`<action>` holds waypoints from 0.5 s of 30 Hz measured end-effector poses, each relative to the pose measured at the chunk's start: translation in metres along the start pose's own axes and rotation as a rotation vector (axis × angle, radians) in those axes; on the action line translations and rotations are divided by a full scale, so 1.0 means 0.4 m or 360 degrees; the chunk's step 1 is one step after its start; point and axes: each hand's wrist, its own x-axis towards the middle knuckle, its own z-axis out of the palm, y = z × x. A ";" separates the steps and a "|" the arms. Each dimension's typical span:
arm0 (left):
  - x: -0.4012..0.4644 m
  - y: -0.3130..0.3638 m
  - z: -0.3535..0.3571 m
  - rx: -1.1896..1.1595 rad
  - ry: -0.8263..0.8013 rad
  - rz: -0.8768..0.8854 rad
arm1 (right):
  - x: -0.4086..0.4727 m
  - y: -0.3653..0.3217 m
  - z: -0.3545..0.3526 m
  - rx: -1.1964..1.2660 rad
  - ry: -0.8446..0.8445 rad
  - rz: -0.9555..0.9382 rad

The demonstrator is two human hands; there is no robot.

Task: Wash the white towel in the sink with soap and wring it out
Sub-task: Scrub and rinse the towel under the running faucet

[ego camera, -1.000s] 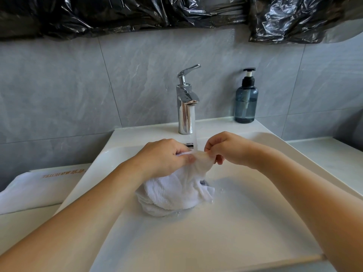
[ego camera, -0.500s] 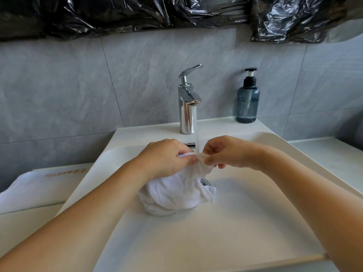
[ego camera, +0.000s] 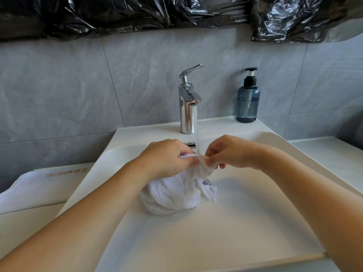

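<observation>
Wall: grey marbled tiles point(ego camera: 64, 91) rise behind the sink, with crumpled black plastic sheeting point(ego camera: 121, 14) hung along their top.
Sink: a white, shallow, rectangular basin point(ego camera: 225, 228) with a flat ledge at the back; it is the landmark for everything below.
Sink contents: the white towel point(ego camera: 176, 195), bunched in a wet heap on the basin floor near the back, just in front of the tap; a little water shines round its edge.
Tap: a chrome mixer point(ego camera: 187, 107) stands on the back ledge of the sink, lever raised; a stream of water point(ego camera: 197, 134) falls from its spout onto the lifted top edge of the towel.
Left hand: the left hand point(ego camera: 167, 158) is over the back of the sink, fingers curled, gripping the towel's upper fold.
Right hand: the right hand point(ego camera: 225, 152) is just beside it, over the same part of the sink, thumb and fingers pinching a thin wet edge of the towel under the stream.
Soap bottle: a blue-grey translucent pump bottle point(ego camera: 247, 101) with a black pump stands on the sink's back ledge, right of the tap; liquid fills it to roughly mid-height.
Counter: a pale counter point(ego camera: 334, 154) flanks the sink on both sides.
Left of sink: a folded white cloth point(ego camera: 35, 191) with orange lettering lies on the counter.
</observation>
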 end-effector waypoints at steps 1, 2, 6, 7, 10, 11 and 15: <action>0.000 0.001 0.000 0.0001 -0.0002 -0.0002 | 0.001 0.000 0.000 -0.0004 0.0000 0.0001; -0.001 0.001 0.000 -0.0001 -0.0004 -0.0005 | 0.001 0.001 0.001 -0.0007 -0.0001 0.0003; -0.004 0.004 -0.002 -0.0012 -0.0013 -0.0011 | 0.000 -0.001 0.000 -0.0019 -0.0013 0.0021; -0.004 0.004 -0.002 -0.0010 -0.0016 -0.0012 | -0.001 -0.002 0.001 -0.0017 -0.0018 0.0028; -0.002 0.005 -0.001 0.0017 -0.0021 0.0000 | -0.001 -0.003 0.001 -0.0026 -0.0040 0.0052; -0.002 0.006 -0.001 0.0023 -0.0022 0.0003 | -0.001 -0.003 0.002 -0.0030 -0.0048 0.0060; 0.000 0.006 0.001 0.0035 -0.0032 0.0005 | -0.002 0.000 0.002 -0.0037 -0.0079 0.0081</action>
